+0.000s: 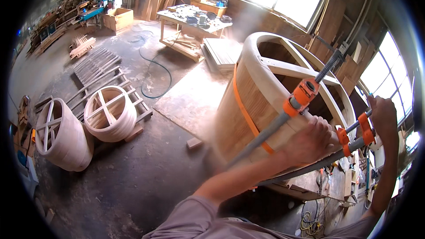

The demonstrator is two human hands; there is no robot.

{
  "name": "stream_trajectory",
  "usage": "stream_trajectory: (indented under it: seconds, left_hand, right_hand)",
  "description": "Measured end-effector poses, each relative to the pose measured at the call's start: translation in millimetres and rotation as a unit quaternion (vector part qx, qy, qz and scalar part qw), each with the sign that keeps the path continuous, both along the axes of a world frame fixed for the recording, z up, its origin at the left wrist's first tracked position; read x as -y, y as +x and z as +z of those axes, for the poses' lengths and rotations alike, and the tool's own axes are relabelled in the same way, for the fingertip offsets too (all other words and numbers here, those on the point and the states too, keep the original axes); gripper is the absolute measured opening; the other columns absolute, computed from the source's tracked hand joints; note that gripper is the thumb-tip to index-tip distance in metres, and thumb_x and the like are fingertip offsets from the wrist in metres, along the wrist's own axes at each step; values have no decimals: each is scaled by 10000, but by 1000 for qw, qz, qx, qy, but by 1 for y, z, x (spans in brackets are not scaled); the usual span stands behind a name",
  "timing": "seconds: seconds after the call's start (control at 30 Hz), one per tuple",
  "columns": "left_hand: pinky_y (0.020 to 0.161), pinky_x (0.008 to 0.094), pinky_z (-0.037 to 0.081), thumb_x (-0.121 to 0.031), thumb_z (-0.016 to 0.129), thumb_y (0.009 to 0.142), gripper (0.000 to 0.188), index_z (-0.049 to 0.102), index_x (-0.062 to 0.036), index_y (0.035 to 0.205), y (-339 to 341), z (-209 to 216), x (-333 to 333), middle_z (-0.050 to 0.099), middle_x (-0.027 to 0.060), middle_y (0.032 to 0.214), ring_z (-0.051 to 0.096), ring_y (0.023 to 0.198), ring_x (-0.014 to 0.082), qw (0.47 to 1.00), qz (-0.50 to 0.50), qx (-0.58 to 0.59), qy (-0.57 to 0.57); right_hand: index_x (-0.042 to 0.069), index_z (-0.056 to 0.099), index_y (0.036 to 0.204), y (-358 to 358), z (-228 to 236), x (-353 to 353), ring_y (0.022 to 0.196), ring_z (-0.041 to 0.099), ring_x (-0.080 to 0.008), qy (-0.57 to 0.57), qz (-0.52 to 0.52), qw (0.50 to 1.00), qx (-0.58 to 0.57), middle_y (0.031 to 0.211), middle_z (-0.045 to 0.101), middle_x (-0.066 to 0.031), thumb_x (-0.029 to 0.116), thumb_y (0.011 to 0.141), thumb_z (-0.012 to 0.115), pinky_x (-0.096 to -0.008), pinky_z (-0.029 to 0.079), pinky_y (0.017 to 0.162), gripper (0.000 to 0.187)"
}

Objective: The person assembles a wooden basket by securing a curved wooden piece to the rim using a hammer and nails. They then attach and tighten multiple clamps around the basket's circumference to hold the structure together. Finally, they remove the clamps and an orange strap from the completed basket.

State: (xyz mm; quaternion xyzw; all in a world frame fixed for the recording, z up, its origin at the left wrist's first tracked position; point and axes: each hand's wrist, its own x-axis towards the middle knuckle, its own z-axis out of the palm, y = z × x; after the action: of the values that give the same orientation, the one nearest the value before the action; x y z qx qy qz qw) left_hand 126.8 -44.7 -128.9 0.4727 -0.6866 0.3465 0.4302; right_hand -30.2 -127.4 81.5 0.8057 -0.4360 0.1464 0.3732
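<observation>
A large oval wooden tub-like form (230, 115) with cross braces (287, 67) in its top stands before me on the right. An orange strap (248, 119) runs round its side. Two pipe clamps with orange jaws lie across its top: the far clamp (305, 92) and the near clamp (365, 128). My left hand (310, 140) is closed at the tub's near rim, beside an orange jaw of the near clamp; what its fingers hold is hidden. My right hand (383, 111) is raised and closed round the screw end of the near clamp.
Two smaller wooden tubs, a tall one (66, 146) and a round one (113, 117), stand at left by slatted wooden frames (99, 68). A dark hose (166, 73) curls over the floor. Behind are a cluttered worktable (195, 20) and stacked panels (221, 53). Cords (312, 223) lie low at right.
</observation>
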Motion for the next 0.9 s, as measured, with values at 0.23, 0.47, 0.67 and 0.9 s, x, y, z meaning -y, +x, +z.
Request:
stream_trajectory:
  seconds: [0.23,0.47,0.67,0.9]
  left_hand:
    - [953,446,411,-335,529,901,376,636,21,957,3,-2,5,621,159,973,578,987,301,995,29,-50,-86]
    - [883,442,456,-353,603,822,391,627,-10,1009,6,-2,-2,619,132,1014,599,942,290,991,78,-46,-96]
    - [858,429,465,-333,623,786,384,623,-16,1002,5,3,-2,620,121,1009,603,928,275,988,75,-37,-126]
    - [929,407,403,-314,602,787,310,631,-24,892,-1,-12,17,608,102,908,574,911,254,977,76,-70,-188]
  right_hand:
    - [-11,429,1367,-84,8,62,787,578,-142,385,433,782,230,982,619,-78,683,708,722,-273,465,680,1000]
    - [95,536,847,-22,-40,108,1068,494,-297,257,718,617,193,1050,515,-141,494,980,395,-492,331,1052,444]
    - [96,334,602,-2,-19,83,666,446,-213,200,768,602,93,623,372,-81,141,980,260,-498,468,892,388]
    - [8,389,677,-14,-4,54,617,389,-163,141,527,837,32,648,366,-73,152,1017,383,-315,347,599,369]
